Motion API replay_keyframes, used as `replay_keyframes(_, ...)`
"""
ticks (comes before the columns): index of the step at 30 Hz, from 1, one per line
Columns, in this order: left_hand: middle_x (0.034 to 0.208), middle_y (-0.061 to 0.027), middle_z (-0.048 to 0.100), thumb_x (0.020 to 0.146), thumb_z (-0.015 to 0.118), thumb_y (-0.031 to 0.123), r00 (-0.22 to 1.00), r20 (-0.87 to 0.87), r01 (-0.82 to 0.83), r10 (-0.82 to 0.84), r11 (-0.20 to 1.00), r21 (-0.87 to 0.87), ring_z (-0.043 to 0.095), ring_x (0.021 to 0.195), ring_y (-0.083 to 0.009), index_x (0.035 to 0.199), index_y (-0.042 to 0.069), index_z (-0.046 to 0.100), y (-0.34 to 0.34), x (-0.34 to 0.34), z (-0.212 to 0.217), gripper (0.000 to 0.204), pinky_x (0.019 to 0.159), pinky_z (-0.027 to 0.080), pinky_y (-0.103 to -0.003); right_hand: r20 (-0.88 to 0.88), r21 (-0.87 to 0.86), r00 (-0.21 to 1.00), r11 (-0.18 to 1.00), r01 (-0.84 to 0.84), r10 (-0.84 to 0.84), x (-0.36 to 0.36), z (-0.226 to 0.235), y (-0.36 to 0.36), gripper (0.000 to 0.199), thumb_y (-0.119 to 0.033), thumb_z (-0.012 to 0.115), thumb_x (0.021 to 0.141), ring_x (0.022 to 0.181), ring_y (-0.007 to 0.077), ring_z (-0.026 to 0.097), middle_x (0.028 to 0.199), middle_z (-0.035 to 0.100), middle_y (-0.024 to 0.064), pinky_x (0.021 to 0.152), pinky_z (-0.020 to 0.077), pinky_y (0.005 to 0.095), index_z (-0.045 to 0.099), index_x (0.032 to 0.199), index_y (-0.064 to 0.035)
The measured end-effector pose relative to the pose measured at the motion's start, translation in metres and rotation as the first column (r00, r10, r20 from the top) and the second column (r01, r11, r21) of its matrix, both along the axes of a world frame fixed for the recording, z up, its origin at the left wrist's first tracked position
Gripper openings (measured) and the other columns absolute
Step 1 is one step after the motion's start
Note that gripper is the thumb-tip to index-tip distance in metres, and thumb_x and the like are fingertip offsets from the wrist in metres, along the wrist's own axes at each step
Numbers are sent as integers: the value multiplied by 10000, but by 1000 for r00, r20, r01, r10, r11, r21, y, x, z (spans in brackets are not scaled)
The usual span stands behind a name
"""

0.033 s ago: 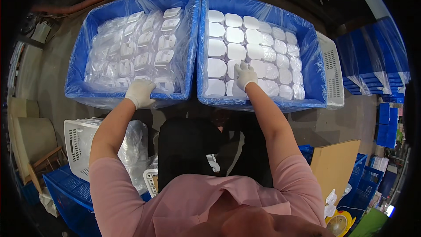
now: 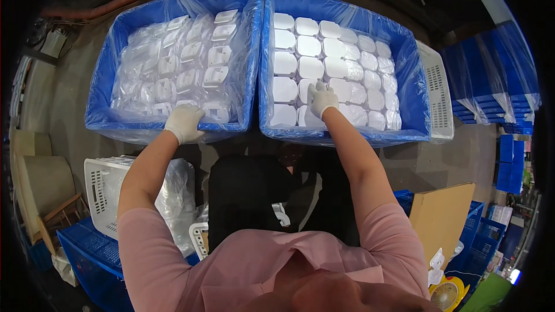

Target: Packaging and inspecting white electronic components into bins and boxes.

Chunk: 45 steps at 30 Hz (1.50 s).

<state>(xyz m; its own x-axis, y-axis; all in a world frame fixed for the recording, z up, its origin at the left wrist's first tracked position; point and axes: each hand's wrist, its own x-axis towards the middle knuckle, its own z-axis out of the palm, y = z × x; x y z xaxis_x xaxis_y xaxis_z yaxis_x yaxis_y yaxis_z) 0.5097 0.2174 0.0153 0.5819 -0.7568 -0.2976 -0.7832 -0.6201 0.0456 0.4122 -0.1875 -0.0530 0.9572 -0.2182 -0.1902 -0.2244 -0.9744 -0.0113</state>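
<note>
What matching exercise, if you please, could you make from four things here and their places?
1. left grip
2. right grip
3. tan board
4. reddish pipe

A. upper left, beyond the bins
B. near edge of the left blue bin
C. lower right
D. among white pieces in the right blue bin

Pairs: 1-B, 2-D, 3-C, 4-A

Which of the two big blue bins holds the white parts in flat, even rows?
The right bin, with the right hand in it; parts in the left bin sit tilted amid clear plastic.
</note>
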Motion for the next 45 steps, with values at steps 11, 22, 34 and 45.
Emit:
replay_keyframes(11,919,-104,620,622,753,300,1000,17,20,-20,1000,-21,588,932,-301,952,105,604,1,1,-4,411,831,459,-420,-121,15,988,995,94,-92,10,9,8,390,-159,472,867,1112,360,526,1259,481,163,910,469,413,526,1242,-72)
replay_keyframes(22,903,-111,648,688,687,395,998,57,8,-7,1000,-12,621,918,-288,872,84,666,-2,1,1,362,813,483,-409,173,151,982,987,51,-77,-11,7,-3,394,-233,548,839,1071,380,531,1175,532,198,895,460,460,580,1200,-79)
replay_keyframes(34,904,-124,676,724,684,430,998,10,-65,64,996,66,648,907,-296,897,89,697,2,-5,11,382,791,506,-421,258,603,894,784,148,-367,-246,71,-9,338,-140,628,855,1095,304,569,1142,610,187,953,427,355,601,1155,14)
replay_keyframes(45,927,-168,677,753,621,516,985,29,-170,169,985,28,644,898,-336,924,91,705,0,-13,3,466,804,499,-435,303,333,823,863,381,-480,-339,144,100,714,-192,680,793,1223,430,418,1363,403,272,1022,362,417,335,1390,-7)
